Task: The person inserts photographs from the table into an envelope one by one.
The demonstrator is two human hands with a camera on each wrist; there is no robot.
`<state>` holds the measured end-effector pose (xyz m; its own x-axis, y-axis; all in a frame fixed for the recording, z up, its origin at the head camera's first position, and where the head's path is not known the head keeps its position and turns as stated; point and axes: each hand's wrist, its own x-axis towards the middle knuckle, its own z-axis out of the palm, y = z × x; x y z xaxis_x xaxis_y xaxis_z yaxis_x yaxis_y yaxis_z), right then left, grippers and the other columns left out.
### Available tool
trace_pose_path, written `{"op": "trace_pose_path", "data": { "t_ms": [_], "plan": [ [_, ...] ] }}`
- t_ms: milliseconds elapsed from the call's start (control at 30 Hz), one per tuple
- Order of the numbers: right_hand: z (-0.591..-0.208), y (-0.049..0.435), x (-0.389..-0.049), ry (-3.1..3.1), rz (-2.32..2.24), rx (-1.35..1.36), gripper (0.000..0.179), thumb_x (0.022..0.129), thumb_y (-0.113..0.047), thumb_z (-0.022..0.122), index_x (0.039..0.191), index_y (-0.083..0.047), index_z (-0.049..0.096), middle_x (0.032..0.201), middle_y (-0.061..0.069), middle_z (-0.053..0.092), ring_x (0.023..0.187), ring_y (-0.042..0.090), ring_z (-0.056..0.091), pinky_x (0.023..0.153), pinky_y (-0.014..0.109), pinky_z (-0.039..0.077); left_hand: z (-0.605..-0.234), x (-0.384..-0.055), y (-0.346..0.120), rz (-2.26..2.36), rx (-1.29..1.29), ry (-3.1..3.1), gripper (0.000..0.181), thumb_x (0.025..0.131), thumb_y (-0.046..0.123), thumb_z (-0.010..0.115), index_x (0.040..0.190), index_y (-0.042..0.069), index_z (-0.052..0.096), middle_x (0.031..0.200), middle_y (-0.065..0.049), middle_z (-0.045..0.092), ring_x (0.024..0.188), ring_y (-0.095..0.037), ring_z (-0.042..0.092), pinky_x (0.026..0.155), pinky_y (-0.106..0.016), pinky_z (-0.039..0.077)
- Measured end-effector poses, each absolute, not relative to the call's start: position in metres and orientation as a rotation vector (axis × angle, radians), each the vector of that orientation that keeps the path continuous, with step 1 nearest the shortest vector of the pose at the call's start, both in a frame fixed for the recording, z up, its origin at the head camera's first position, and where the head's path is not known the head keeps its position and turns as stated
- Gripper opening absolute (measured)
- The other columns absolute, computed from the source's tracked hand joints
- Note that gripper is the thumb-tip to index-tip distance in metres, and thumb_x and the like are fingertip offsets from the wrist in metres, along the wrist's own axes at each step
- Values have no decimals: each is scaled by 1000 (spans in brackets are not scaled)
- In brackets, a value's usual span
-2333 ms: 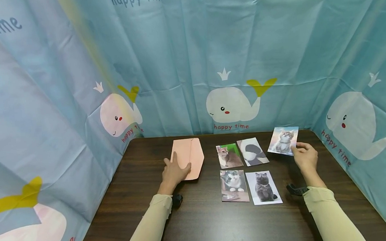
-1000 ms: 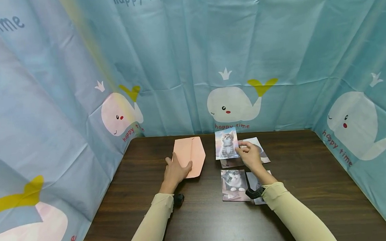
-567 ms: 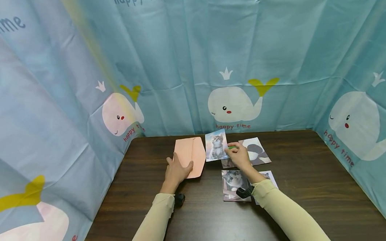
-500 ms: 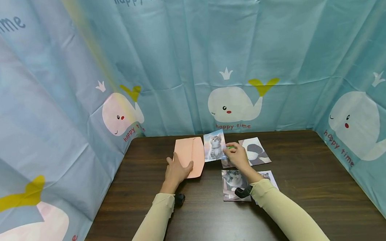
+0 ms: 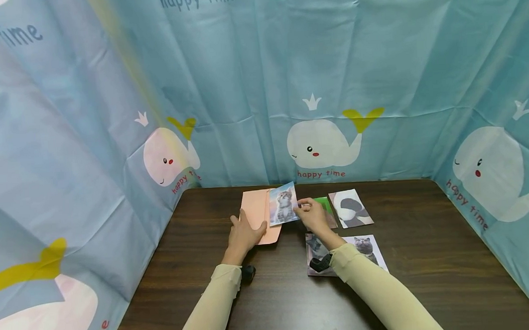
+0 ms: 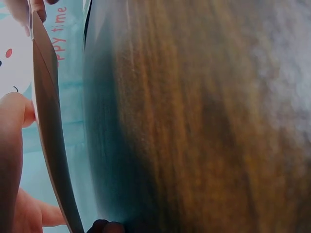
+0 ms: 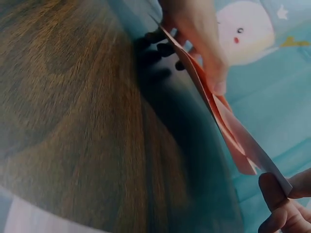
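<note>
Peach in colour, one envelope (image 5: 254, 205) is gripped in a person's left hand (image 5: 244, 233) as the right hand (image 5: 313, 216) pinches one kitten card (image 5: 282, 204) overlapping the envelope's right side; four other picture cards (image 5: 350, 209) lie on the dark bench (image 5: 276, 304) in two rows.

left hand (image 5: 243, 234): I'm gripping, thumb angled right, away from fingers
right hand (image 5: 313, 216): pinching, thumb against fingers, just right of my left
left arm (image 5: 207, 307): sleeved, reaches in from near side, slants far-right
right arm (image 5: 383, 291): same reach, slants far-left
hand gap: near, not touching
</note>
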<state>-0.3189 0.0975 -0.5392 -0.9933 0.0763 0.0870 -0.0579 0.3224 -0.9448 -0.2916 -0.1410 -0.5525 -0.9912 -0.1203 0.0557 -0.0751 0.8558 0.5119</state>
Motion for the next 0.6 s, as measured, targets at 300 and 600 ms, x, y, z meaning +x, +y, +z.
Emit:
{"op": "trace_pose_path", "data": {
  "t_ms": [300, 600],
  "plan": [
    [-544, 85, -324, -2511, 1807, -3, 28, 93, -19, 71, 115, -1, 68, 77, 12, 73, 57, 22, 59, 50, 26, 39, -555, -292, -141, -775, 155, -2944, 107, 85, 67, 61, 158, -1, 22, 133, -34, 34, 99, -51, 59, 83, -55, 52],
    [-535, 70, -324, -2571, 1682, 3, 26, 95, -20, 67, 112, -2, 72, 85, 10, 72, 70, 22, 63, 60, 30, 47, -554, -293, -140, -795, 158, -2940, 107, 84, 66, 62, 158, -1, 22, 136, -35, 33, 103, -53, 58, 85, -56, 51]
  ]
}}
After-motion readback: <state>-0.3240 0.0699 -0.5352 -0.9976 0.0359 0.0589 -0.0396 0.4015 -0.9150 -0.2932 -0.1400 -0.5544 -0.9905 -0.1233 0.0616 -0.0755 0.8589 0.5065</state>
